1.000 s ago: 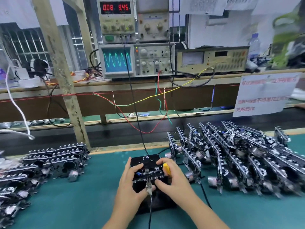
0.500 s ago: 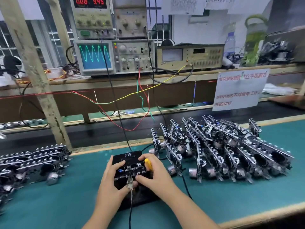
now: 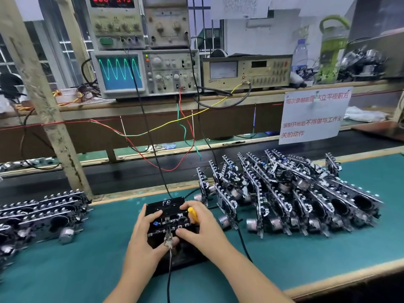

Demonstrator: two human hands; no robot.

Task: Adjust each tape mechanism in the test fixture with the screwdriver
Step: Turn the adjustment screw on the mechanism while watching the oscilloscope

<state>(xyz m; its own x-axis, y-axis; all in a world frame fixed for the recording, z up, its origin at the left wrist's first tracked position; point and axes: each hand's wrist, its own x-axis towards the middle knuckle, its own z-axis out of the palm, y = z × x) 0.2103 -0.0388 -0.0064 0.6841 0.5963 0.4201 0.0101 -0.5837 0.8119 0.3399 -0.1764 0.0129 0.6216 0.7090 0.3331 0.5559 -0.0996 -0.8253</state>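
While my left hand (image 3: 146, 234) presses the tape mechanism (image 3: 169, 223) into the black test fixture (image 3: 162, 205) with its fingers spread nearly flat, my right hand (image 3: 202, 226) curls round the yellow-handled screwdriver (image 3: 193, 214) at the mechanism's right edge; the tip is hidden. Turn in small increments, judging each against the oscilloscope (image 3: 119, 72) trace, and keep the mechanism steady under the clip lead (image 3: 168, 238).
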